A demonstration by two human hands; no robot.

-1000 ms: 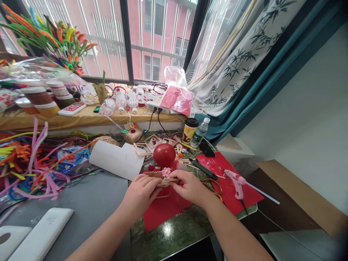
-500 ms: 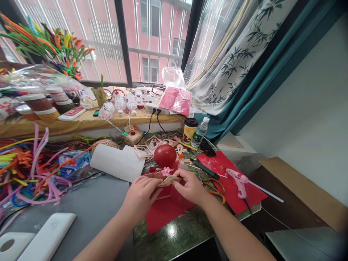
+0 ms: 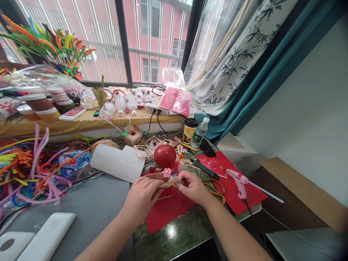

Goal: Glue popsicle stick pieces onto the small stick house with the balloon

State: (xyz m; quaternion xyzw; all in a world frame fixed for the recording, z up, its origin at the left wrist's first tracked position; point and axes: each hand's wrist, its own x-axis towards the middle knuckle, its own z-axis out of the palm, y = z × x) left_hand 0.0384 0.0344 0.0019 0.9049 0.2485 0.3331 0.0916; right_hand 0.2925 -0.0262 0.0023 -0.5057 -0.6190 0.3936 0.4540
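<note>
Centrally, one wooden piece (image 3: 172,182), pale, with a scalloped edge: held between two bare hands above a red sheet (image 3: 170,215) at the near edge of the green table (image 3: 152,242). Left hand (image 3: 143,194): fingers curled over the piece's left end, nearly closed; thumb placement could not be told. Right hand (image 3: 191,186): thumb and forefinger pinched on the right end, other fingers folded. One pink flower (image 3: 166,173), yellow-centred, stood just behind the piece; whether attached could not be told. One red balloon (image 3: 165,156), round, lay beyond the flower.

To the right: scissors (image 3: 219,197), orange-handled, partly hidden by the right hand; one pink glue gun (image 3: 239,181) with a white stick at its rear, on a second red sheet (image 3: 251,199). Farther back: one lidded paper cup (image 3: 189,133), yellow, beside one clear bottle (image 3: 200,134), capped. To the left: white paper (image 3: 115,161), curled; pipe cleaners (image 3: 49,181), many colours, heaped.
</note>
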